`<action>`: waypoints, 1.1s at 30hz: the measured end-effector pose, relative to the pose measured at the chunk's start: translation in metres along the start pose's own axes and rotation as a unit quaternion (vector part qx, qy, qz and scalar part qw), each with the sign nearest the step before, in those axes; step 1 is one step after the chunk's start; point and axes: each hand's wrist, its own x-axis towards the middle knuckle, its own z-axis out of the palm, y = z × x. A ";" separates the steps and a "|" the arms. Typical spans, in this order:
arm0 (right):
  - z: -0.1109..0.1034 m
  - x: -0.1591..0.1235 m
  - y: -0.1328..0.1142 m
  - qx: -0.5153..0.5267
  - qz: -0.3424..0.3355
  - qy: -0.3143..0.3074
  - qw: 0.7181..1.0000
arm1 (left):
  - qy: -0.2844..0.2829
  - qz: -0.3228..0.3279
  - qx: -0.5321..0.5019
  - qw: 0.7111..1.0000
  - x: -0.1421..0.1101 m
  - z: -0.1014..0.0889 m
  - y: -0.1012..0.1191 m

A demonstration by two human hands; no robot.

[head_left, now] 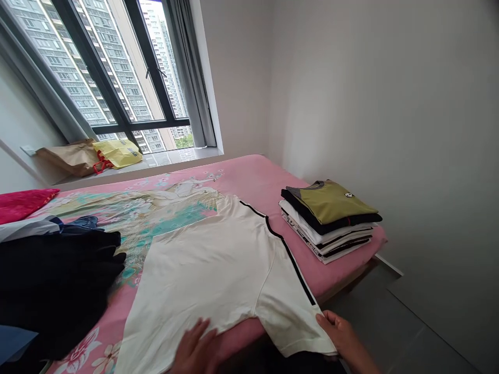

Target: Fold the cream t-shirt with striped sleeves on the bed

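A white T-shirt (pixel 202 265) with black stripe trim along its shoulder and sleeve lies spread out on the bed. My left hand (pixel 197 345), slightly blurred, is at the shirt's near side edge with its fingers apart; whether it presses on the cloth I cannot tell. At the near right, my right hand (pixel 341 335) pinches the sleeve's edge between thumb and fingers. That sleeve hangs partly over the side of the bed.
Folded clothes (pixel 331 218) form a stack at the bed's right corner, an olive top uppermost. Dark garments (pixel 50 280) lie heaped at left, near a red cushion (pixel 25 203). A pink floral sheet (pixel 249 174) covers the bed. Bags (pixel 120 153) rest on the windowsill.
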 end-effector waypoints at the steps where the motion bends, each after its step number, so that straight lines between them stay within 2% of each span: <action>1: 0.002 -0.003 -0.002 0.007 0.012 -0.012 1.000 | -0.038 0.014 -0.020 0.999 0.025 0.009 0.022; 4: 0.003 -0.010 0.002 0.020 0.016 -0.027 0.999 | -0.114 -0.017 -0.066 0.991 0.095 0.032 0.067; 7: -0.006 -0.010 0.017 -0.018 -0.001 -0.019 1.000 | -0.165 -0.062 -0.082 0.981 0.144 0.053 0.085; 9: -0.015 -0.007 0.023 -0.099 -0.032 -0.020 0.994 | -0.181 -0.068 -0.075 0.978 0.160 0.066 0.088; 12: -0.026 0.005 0.005 -0.212 -0.108 0.009 0.971 | -0.163 -0.048 -0.058 0.984 0.161 0.080 0.088; 14: -0.025 0.023 -0.026 -0.239 -0.155 0.033 0.958 | -0.152 -0.033 -0.054 0.986 0.156 0.085 0.087; 17: -0.011 0.067 -0.081 -0.268 -0.210 0.073 0.937 | -0.145 -0.026 -0.053 0.988 0.150 0.087 0.085; 19: 0.003 0.103 -0.111 -0.285 -0.199 0.112 0.931 | -0.134 -0.024 -0.053 0.989 0.149 0.085 0.084; 22: 0.023 0.151 -0.138 -0.321 -0.145 0.099 0.931 | -0.114 -0.022 -0.057 0.992 0.150 0.083 0.085; 25: 0.037 0.179 -0.148 -0.336 -0.135 0.082 0.928 | -0.113 -0.026 -0.065 0.991 0.150 0.081 0.086; 28: 0.042 0.192 -0.146 -0.339 -0.169 0.067 0.923 | -0.121 -0.031 -0.071 0.990 0.150 0.080 0.086; 31: 0.038 0.199 -0.138 -0.349 -0.194 0.105 0.911 | -0.121 -0.036 -0.076 0.989 0.149 0.080 0.085; 33: 0.034 0.201 -0.133 -0.358 -0.186 0.141 0.904 | -0.122 -0.035 -0.081 0.989 0.149 0.080 0.085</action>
